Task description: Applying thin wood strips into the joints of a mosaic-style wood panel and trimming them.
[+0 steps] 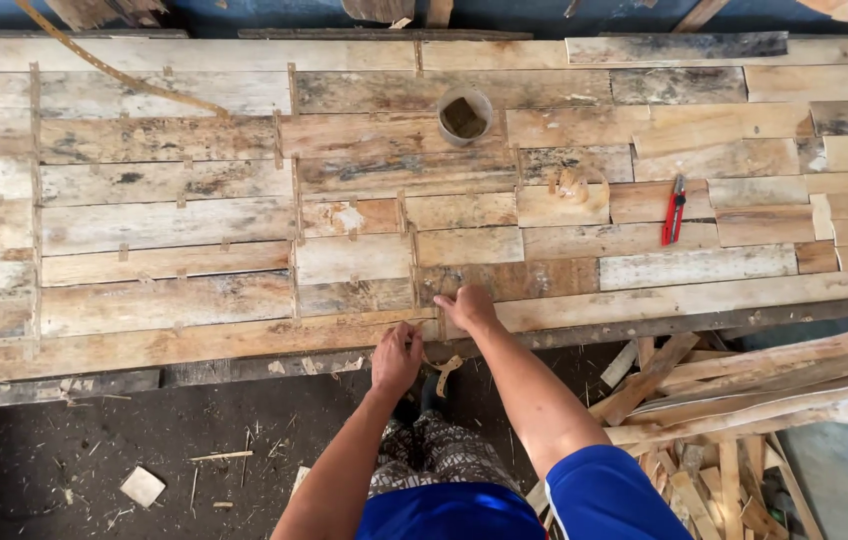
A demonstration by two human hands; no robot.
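Hands work at the near edge of a big wooden panel (244, 240); the left hand (396, 358) is curled shut around a thin tan strip (446, 372) hanging below the edge; the right hand (466, 305) presses flat on a board, fingers open; red pliers (673, 211) lie well away.

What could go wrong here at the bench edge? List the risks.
1. The left hand and right hand press on rough plank panel edges, so splinters seem likely.
2. The thin strip by the left hand overhangs the edge and might snap or drop.
3. Loose offcuts piled beside the legs could trip the person.
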